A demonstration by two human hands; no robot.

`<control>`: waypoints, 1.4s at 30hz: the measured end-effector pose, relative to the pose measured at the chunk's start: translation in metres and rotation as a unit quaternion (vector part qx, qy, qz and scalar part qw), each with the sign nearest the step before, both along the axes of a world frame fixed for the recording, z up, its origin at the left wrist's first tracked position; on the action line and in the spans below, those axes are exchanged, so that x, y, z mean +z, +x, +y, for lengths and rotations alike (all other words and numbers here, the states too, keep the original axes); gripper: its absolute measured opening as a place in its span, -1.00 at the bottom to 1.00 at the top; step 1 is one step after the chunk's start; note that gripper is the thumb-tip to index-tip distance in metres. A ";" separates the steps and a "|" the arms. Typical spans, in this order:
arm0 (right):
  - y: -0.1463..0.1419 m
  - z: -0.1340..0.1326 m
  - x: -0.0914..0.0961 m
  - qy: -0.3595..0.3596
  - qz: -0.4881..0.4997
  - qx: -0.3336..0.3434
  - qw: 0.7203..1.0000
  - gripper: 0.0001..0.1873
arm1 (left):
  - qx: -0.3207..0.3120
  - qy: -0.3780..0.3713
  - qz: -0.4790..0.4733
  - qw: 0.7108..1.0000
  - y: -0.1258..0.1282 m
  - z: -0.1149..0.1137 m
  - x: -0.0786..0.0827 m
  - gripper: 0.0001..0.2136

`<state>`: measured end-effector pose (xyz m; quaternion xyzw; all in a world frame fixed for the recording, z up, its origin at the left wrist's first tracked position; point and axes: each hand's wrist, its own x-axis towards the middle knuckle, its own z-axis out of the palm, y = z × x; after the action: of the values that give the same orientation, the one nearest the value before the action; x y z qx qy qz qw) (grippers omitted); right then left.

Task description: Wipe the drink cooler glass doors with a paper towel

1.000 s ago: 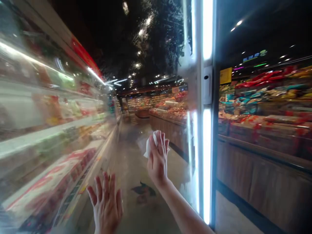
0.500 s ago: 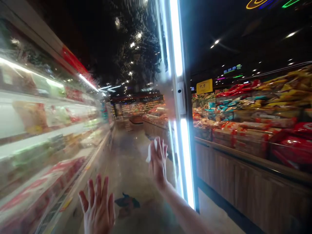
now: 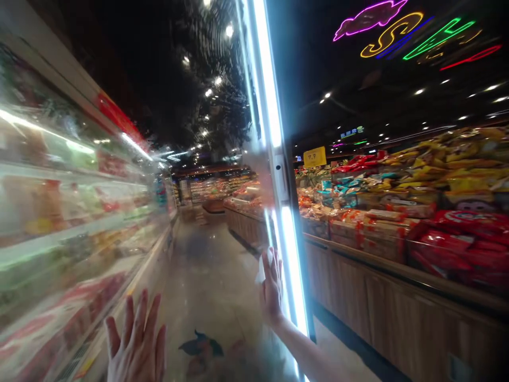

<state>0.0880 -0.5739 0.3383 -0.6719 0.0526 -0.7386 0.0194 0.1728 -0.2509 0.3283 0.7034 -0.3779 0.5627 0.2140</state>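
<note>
At the far left we see blurred chilled shelves (image 3: 59,212) behind the glass door (image 3: 207,159), which is streaked and smeared. Our left hand (image 3: 137,345) lies flat on the glass low down, its fingers spread and holding nothing. Through the pane a tiled floor (image 3: 214,276) runs away down the aisle. Further right, our right hand (image 3: 272,289) pins one white cloth (image 3: 261,270) to the glass, fingers laid over it. The cloth is small, crumpled and pale, and only its upper corner shows above the fingertips. It sits just beside the bright light strip (image 3: 292,254) on the door's edge. We count two hands, well apart, and one cloth. Right of the door we see one yellow price sign (image 3: 314,157), and red and yellow packets (image 3: 449,239) piled on a wood-fronted worktop (image 3: 397,276).
</note>
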 end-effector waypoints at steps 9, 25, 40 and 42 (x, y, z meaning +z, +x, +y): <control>0.030 -0.001 0.090 -0.033 0.023 0.031 0.999 -0.21 | 0.065 0.019 -0.035 0.997 0.012 0.024 0.017 -0.28; 0.070 0.176 0.160 -0.473 0.183 0.137 0.851 -0.40 | 0.121 0.023 -0.053 0.991 0.037 0.104 0.066 -0.34; 0.090 0.209 0.236 -0.611 0.230 0.141 0.744 -0.42 | 0.159 0.025 -0.068 0.985 0.044 0.126 0.076 -0.36; 0.093 0.220 0.249 -0.527 0.197 0.137 0.815 -0.42 | 0.158 0.022 -0.069 0.985 0.043 0.124 0.075 -0.36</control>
<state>0.1813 -0.3538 0.5877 -0.7108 -0.4348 -0.4942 -0.2480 0.2158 -0.1272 0.4035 0.7186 -0.2884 0.6278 0.0802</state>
